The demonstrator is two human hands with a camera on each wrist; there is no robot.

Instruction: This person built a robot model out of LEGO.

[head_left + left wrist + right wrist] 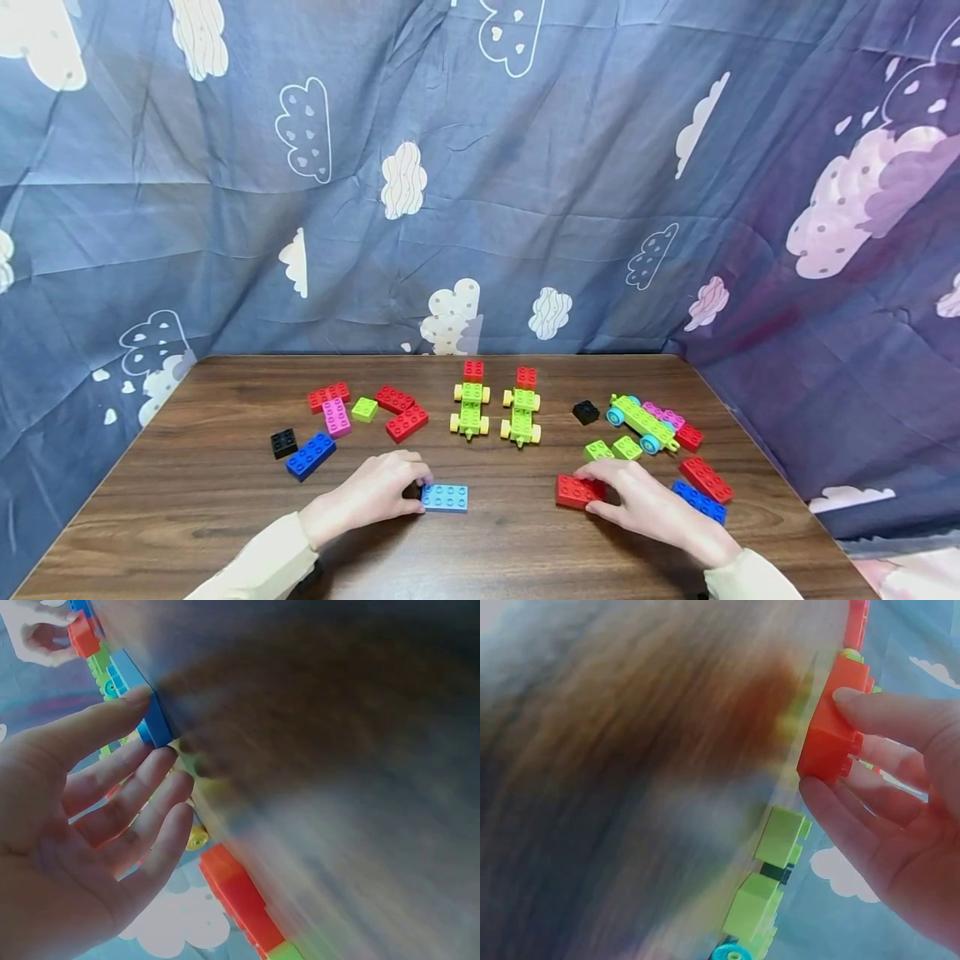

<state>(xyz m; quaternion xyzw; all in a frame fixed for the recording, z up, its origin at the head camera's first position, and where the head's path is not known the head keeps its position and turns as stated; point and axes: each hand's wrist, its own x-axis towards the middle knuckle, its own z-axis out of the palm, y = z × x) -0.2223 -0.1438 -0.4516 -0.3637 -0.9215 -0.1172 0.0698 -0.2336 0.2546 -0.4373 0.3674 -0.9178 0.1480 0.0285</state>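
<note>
Left hand (375, 493): pinches the light-blue plastic studded brick (447, 498), lower centre of the frame.
Right hand (637, 503): grips a red plastic studded brick (572, 492), lower right of centre; the two bricks stand apart, unjoined.
Seemingly assembled: two lime-green, yellow-wheeled plastic cars (471, 413), centre.
Seemingly left: blue-wheeled lime-green plastic base (645, 425), right, bare on top; blue plastic brick (311, 456), left, loose.
</note>
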